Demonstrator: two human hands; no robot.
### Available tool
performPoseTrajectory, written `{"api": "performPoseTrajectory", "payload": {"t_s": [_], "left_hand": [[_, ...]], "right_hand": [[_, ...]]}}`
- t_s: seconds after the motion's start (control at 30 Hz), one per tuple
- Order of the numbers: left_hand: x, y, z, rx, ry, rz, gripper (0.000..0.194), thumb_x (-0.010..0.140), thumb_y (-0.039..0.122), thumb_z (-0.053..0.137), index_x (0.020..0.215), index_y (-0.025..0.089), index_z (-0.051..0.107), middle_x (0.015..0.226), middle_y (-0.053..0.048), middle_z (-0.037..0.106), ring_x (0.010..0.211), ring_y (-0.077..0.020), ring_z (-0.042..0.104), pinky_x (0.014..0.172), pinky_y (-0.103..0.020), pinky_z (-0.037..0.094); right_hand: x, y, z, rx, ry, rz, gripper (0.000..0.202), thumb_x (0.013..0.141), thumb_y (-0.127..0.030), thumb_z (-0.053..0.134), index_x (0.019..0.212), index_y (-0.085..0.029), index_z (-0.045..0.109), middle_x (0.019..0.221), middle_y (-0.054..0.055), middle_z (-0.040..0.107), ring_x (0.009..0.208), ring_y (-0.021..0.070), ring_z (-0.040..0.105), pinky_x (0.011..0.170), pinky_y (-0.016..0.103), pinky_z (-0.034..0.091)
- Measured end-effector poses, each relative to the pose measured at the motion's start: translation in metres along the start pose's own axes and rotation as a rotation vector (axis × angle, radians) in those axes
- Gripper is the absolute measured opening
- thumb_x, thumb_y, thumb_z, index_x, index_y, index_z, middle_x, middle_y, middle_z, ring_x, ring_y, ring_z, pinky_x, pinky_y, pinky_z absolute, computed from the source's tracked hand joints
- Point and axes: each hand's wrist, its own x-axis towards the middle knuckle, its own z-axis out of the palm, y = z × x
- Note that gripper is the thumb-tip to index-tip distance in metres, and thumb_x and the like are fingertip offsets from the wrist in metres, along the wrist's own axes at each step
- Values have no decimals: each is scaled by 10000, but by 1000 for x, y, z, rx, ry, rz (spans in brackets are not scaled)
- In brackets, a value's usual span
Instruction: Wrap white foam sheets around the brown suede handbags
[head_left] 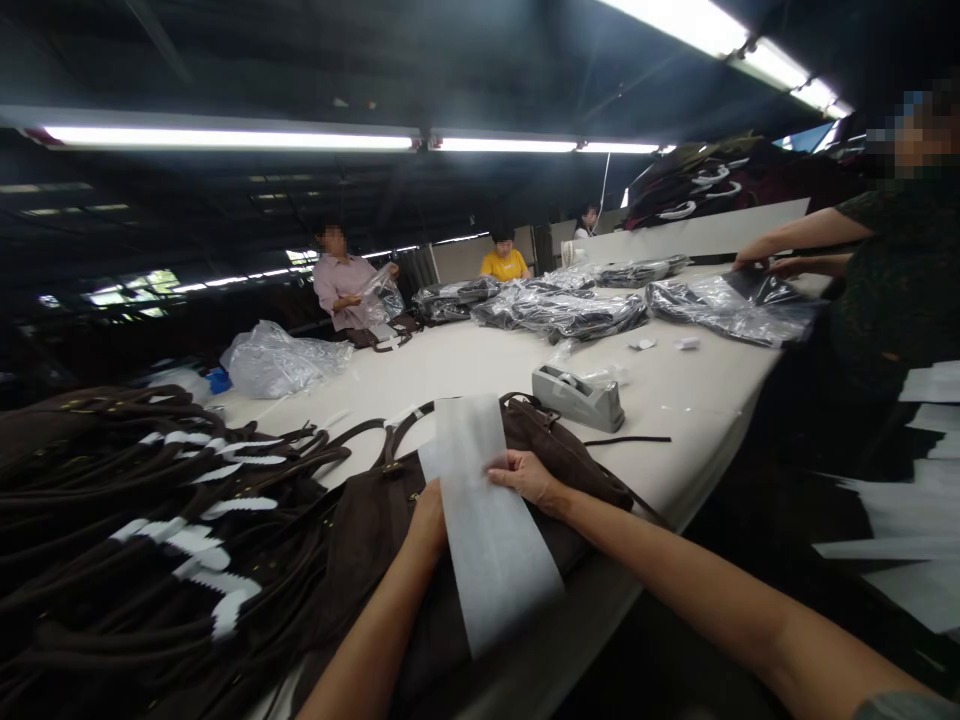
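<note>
A long white paper strip lies across a dark brown handbag in front of me. My right hand pinches the strip's right edge between thumb and fingers. At its left edge is my left hand, whose fingers are hidden behind the paper, so what they grip does not show. The strip's upper end reaches the bag's handles, and a second white piece peeks out beneath it on the left. Just past the bag stands a grey tape dispenser.
Brown bags with white-wrapped handles are heaped at left. Clear plastic lies behind them. Plastic-wrapped bags cover the far table. A dark strap lies near the dispenser. White sheets are at right. Several people stand around the table.
</note>
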Motion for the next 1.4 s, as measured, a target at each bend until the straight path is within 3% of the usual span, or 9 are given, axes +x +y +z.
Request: {"api": "performPoseTrajectory", "payload": {"t_s": [0.13,0.27,0.37,0.5,0.6,0.77,1.03,1.23,1.4], "left_hand": [[21,-17,-41,120,328,-241,317,965,327,412,968,100,632,808,-45,667,746,-187,636,658,-310,491],[41,-5,-74,229,559,-251,336,959,333,391,1112,179,648,1016,-108,708,882,-245,647,714,-324,450],[48,13,-78,289,607,-150,308,945,341,426,1115,250,666,1081,-87,709,927,-257,653,733,-320,434],[44,22,-66,328,611,-57,295,941,292,437,1085,222,684,1013,-82,731,900,-247,673,702,-294,431],[33,20,-49,401,558,55,272,932,248,461,1074,209,689,981,-68,739,860,-222,686,664,-269,432],[8,23,-23,581,322,243,275,900,145,477,1084,201,674,943,-34,745,779,-198,695,594,-262,438],[-41,20,1,546,19,153,390,871,55,408,1146,209,636,1023,-47,729,850,-193,693,702,-262,489],[-34,16,8,511,-89,31,380,936,126,375,1242,231,576,1183,-57,680,986,-192,676,789,-270,494],[-26,28,14,514,-150,73,360,913,109,409,1199,222,597,1035,-59,727,905,-206,697,734,-271,494]], "right_hand": [[5,-3,5,-571,-130,118,264,768,-402,671,870,-165,730,803,11,707,718,132,624,641,222,443],[23,-16,16,-837,-27,200,335,785,-466,655,673,-155,708,711,51,699,697,184,645,602,247,428],[34,-26,28,-977,66,222,370,758,-517,677,707,-152,717,826,118,727,819,262,674,678,302,470],[43,-26,42,-1091,174,173,387,894,-478,521,905,-161,742,975,157,724,968,280,666,799,346,485],[51,-20,43,-1137,225,155,418,915,-483,475,930,-163,744,944,157,729,930,269,683,758,327,504],[63,-12,38,-1133,241,153,363,895,-444,507,1027,-169,703,994,144,722,943,264,684,768,313,506],[86,-8,30,-1110,205,142,285,899,-219,441,995,-165,705,962,164,722,905,246,691,741,314,497],[90,-8,21,-1055,170,155,171,798,-254,581,864,-232,738,947,74,738,927,218,674,723,248,471],[97,-8,24,-1017,239,216,227,795,-189,543,896,-185,747,964,129,731,914,239,675,716,273,479]]}}
